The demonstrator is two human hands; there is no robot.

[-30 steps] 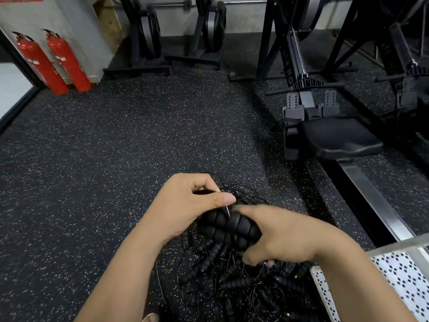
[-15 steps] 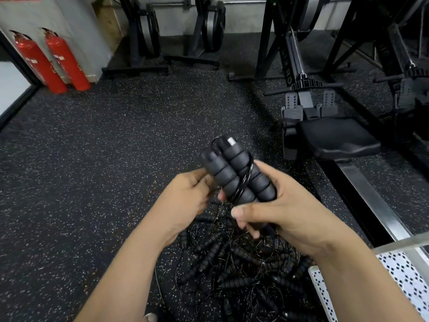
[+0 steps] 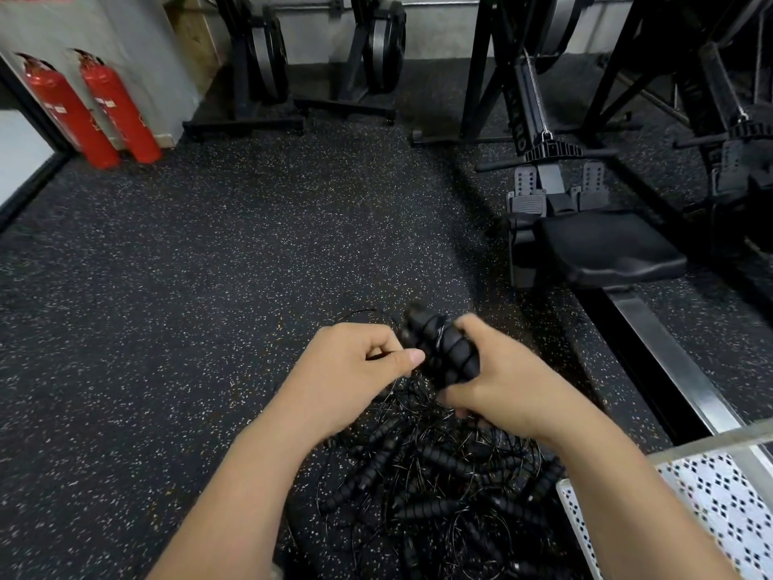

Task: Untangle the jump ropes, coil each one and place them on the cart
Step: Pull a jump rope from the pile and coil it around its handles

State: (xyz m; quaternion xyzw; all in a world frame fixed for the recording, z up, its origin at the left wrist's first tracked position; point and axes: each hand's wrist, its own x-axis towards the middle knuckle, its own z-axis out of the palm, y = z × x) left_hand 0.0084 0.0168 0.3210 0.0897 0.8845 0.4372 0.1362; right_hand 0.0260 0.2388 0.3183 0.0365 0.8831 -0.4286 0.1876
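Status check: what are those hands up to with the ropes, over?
Right hand grips paired handles. Left hand pinches its thin cord. Tangled pile on floor, cart at right.

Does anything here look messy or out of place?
Yes: a tangled pile of jump ropes sprawls on the floor beside the cart, cords knotted. The right hand grips one pair of handles; the left hand pinches its cord.

a gym: rowing machines (image 3: 585, 228), speckled rubber floor (image 3: 251, 265).

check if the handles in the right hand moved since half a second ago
Yes: the handles dropped, now below the rower seat level, nearer the pile.
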